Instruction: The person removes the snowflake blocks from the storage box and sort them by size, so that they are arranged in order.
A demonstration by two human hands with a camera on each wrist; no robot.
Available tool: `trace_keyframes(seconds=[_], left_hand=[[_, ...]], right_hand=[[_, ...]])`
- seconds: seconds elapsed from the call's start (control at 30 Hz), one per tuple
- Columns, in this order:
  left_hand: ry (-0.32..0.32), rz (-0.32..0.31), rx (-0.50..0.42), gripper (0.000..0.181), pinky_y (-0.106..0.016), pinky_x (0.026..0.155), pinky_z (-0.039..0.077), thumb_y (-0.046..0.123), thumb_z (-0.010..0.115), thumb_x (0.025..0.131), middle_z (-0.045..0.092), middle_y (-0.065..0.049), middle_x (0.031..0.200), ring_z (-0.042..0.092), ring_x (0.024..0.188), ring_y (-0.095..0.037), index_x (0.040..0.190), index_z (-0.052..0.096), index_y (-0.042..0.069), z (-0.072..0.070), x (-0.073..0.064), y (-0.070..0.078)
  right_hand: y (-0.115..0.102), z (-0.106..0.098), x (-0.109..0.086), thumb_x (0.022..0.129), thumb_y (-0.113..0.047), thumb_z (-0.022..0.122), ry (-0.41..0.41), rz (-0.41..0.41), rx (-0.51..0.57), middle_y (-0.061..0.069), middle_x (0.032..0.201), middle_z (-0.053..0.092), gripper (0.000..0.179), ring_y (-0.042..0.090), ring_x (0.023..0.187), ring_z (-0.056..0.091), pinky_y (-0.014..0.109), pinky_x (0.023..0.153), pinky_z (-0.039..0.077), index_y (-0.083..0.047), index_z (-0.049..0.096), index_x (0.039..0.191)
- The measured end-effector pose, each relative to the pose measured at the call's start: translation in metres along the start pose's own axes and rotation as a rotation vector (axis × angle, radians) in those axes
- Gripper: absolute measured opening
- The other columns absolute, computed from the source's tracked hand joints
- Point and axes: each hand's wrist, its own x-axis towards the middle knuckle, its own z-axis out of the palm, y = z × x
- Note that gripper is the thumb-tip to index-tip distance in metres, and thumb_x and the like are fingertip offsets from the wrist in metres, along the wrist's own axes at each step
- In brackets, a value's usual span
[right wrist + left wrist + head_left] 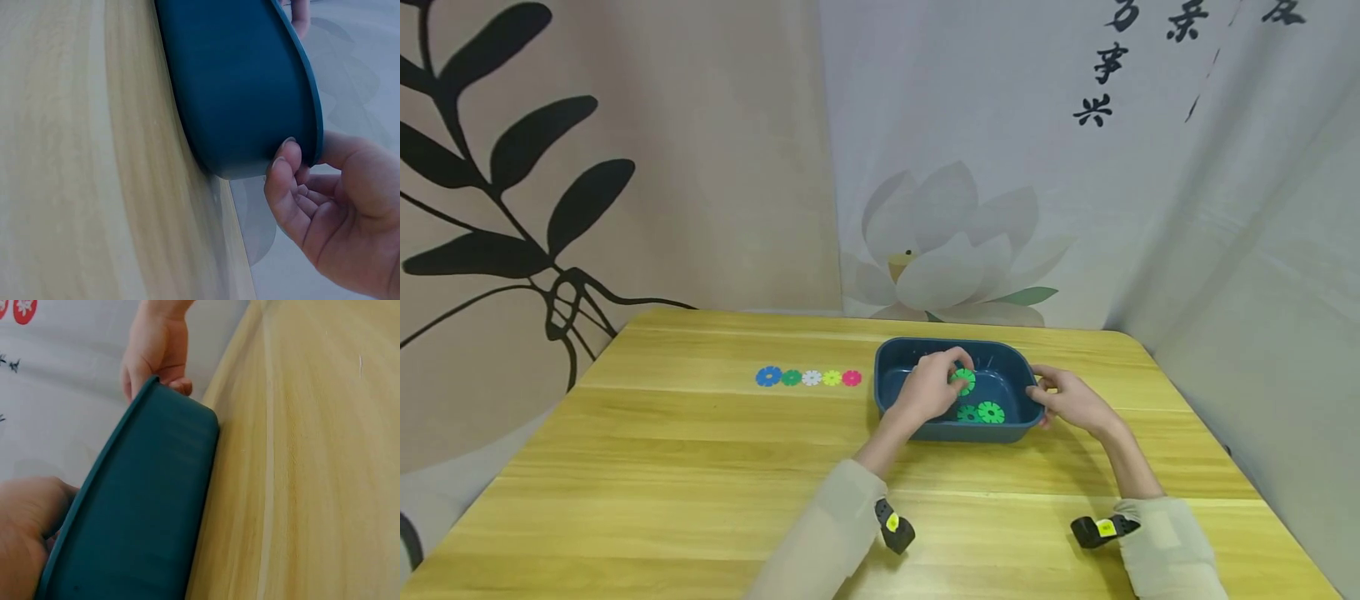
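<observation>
A dark blue plastic basin (917, 432) stands on the table. My left hand (931, 385) reaches over its near rim, and a bright green slotted plastic disc (966, 381) is pinched at its fingertips. Two more green discs (991, 412) lie on the basin floor near the front wall. At the right end, my right hand (1070, 398) grips the basin's rim, thumb inside and fingers under the outer edge. In the right wrist view the fingertips (282, 172) press against the basin's outer wall. The left wrist view shows the basin side (137, 506) hiding my left fingers.
Left of the basin, a row of slotted discs lies flat on the wooden table (700, 492): blue (768, 377), green (792, 377), white (812, 378), yellow (832, 378) and pink (852, 378). A printed curtain (760, 167) hangs behind the table's back edge.
</observation>
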Motion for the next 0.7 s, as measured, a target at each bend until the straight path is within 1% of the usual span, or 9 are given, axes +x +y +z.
trace_keyframes(seconds=[0.2,0.43,0.5,0.6,0.7], left_hand=[[0.091,0.046,-0.078,0.018,-0.024,0.059,0.044,0.013,0.067,0.099,0.060,0.001,0.093,0.052,0.069,-0.012,0.117,0.068,0.015,-0.013,-0.008,0.002],[0.170,0.108,-0.163,0.016,-0.025,0.059,0.042,0.004,0.064,0.098,0.062,-0.004,0.090,0.052,0.068,-0.015,0.113,0.068,0.005,-0.034,-0.016,-0.003],[0.186,0.121,-0.173,0.015,-0.025,0.060,0.042,0.002,0.064,0.097,0.063,-0.005,0.088,0.051,0.068,-0.016,0.112,0.067,0.003,-0.039,-0.017,-0.007],[0.195,0.123,-0.195,0.016,-0.025,0.061,0.042,0.000,0.063,0.096,0.064,-0.007,0.088,0.052,0.069,-0.017,0.112,0.067,0.000,-0.047,-0.018,-0.013],[0.198,0.111,-0.220,0.018,-0.023,0.062,0.044,-0.002,0.062,0.095,0.065,-0.009,0.090,0.052,0.070,-0.018,0.113,0.066,-0.001,-0.054,-0.019,-0.020]], right_hand=[[0.000,0.000,0.001,0.104,-0.009,0.053,-0.001,-0.003,-0.006,0.018,0.089,0.059,0.059,0.034,0.061,0.066,0.038,0.065,0.058,0.015,0.025,0.151],[0.000,0.001,0.001,0.104,-0.007,0.052,0.004,0.002,-0.003,0.020,0.089,0.059,0.058,0.038,0.062,0.066,0.038,0.066,0.058,0.015,0.026,0.151],[0.000,0.001,0.001,0.104,-0.007,0.052,0.006,0.004,-0.002,0.021,0.089,0.059,0.057,0.037,0.062,0.066,0.038,0.066,0.058,0.015,0.026,0.151],[0.000,0.001,0.001,0.104,-0.007,0.052,0.007,0.002,0.001,0.021,0.090,0.059,0.058,0.036,0.062,0.067,0.037,0.066,0.058,0.016,0.026,0.151],[0.000,0.001,0.000,0.104,-0.007,0.053,0.009,0.003,0.008,0.021,0.090,0.059,0.058,0.034,0.061,0.067,0.038,0.064,0.058,0.016,0.026,0.150]])
